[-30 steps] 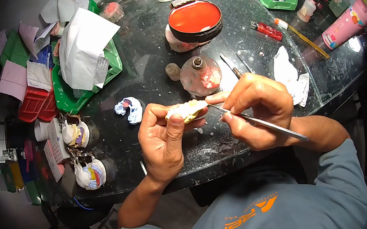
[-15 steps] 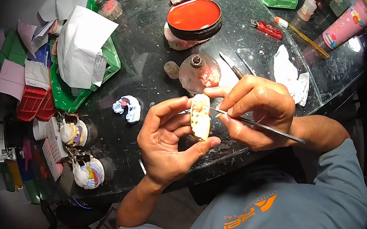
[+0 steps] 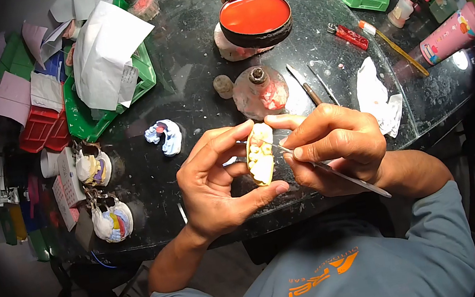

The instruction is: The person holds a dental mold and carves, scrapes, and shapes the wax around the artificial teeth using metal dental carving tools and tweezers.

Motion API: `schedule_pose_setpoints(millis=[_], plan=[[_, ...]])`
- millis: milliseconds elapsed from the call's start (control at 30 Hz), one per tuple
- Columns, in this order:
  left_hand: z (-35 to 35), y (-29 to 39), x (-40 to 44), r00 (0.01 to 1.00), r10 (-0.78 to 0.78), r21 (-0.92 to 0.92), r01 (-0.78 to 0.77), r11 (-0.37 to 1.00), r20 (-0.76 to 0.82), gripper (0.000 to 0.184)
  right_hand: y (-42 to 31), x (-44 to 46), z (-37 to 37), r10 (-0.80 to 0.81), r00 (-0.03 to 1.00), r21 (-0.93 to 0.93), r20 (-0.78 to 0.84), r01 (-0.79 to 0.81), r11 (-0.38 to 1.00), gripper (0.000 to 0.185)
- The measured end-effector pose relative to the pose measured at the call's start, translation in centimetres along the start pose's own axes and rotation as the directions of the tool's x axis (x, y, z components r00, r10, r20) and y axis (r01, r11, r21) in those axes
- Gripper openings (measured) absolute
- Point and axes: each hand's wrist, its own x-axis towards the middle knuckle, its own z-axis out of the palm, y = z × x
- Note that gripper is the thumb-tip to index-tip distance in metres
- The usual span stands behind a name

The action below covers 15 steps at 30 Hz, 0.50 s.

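My left hand (image 3: pixel 216 180) grips a pale yellow dental cast (image 3: pixel 261 160) by its ends, with the thumb below and the fingertips above. Teeth shapes show along the cast. My right hand (image 3: pixel 337 148) pinches a thin metal dental carver (image 3: pixel 347 177), its fine tip at the upper right side of the cast. The right index finger stretches to the cast's top end. Just beyond the hands stands a round glass spirit lamp (image 3: pixel 259 92) with reddish contents. A dark round pan of red wax (image 3: pixel 255 14) sits farther back.
Two articulated dental models (image 3: pixel 114 223) stand at left, near a blue-white cast (image 3: pixel 164 137). A green bin with papers (image 3: pixel 143 79) lies behind them. A knife (image 3: pixel 304 85), white tissue (image 3: pixel 374 99), red lighter (image 3: pixel 349 37) and pink bottle (image 3: pixel 452 35) are on the right.
The carver has rolled or turned slightly in my right hand, its rear end now lower and more to the left. The view has shifted a little. My left hand keeps its hold on the cast.
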Motion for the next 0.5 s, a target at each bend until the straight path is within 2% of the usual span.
schedule_pose_setpoints(millis=[500], plan=[[-0.01, 0.06, -0.01, 1.0, -0.01, -0.003, 0.01, 1.0, -0.002, 0.077, 0.03, 0.01, 0.05, -0.009, 1.0, -0.032, 0.001, 0.01, 0.999, 0.016]])
